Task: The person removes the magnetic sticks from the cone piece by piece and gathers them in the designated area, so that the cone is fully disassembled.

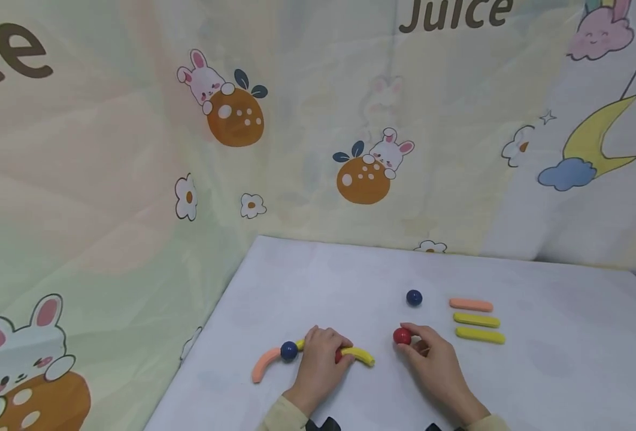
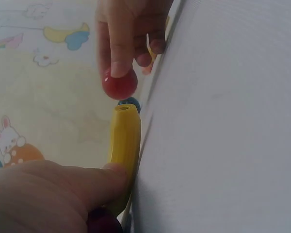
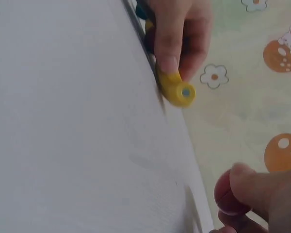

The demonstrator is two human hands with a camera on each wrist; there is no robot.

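Note:
My left hand (image 1: 320,365) grips a joined chain lying on the table, hiding its middle. From left to right the chain shows a curved peach stick (image 1: 265,364), a dark blue ball (image 1: 289,351), a bit of yellow, a partly covered red ball (image 1: 339,355) and a curved yellow stick (image 1: 361,357). In the left wrist view, the thumb presses on this yellow stick (image 2: 126,138), whose free end has a small hole. My right hand (image 1: 439,365) pinches a loose red ball (image 1: 402,336) between thumb and fingers, a short gap right of the yellow end.
Beyond the right hand a dark blue ball (image 1: 414,297) sits on the white table (image 1: 318,275). To its right lie one straight peach stick (image 1: 471,304) and two yellow sticks (image 1: 479,335) in a stack of rows. A printed curtain (image 1: 296,161) hangs behind the table and along its left.

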